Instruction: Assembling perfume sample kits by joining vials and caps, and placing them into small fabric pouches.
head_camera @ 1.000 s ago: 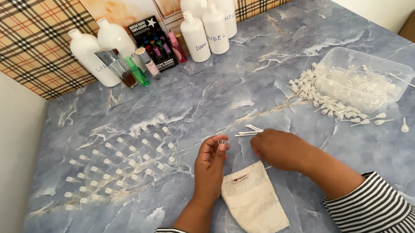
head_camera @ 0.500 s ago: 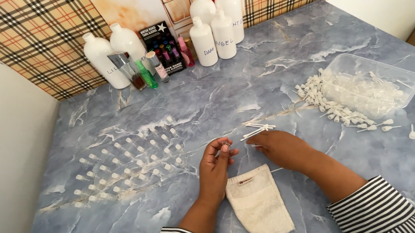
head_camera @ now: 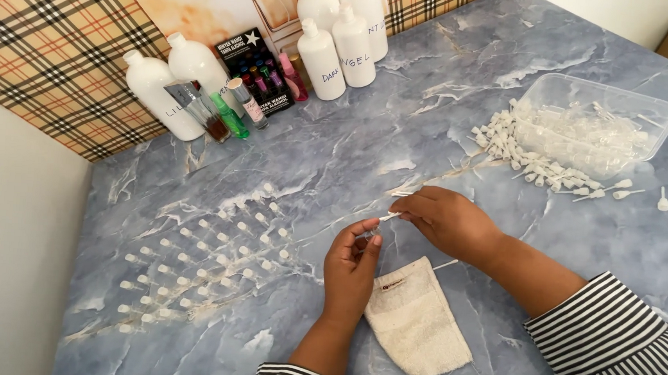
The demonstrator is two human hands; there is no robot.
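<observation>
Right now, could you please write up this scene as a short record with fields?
Surface: blue marbled table
Left hand: fingertips pinch a small clear vial
Right hand: holds a thin white sprayer stem at the vial's mouth
Under the hands: cream cloth lying flat
Left of hands: rows of small capped vials lying on the table
Right rear: clear plastic tub with a spill of white sprayer caps beside it
Rear: white labelled bottles, small coloured bottles
Grip: both hands shut on their parts
</observation>
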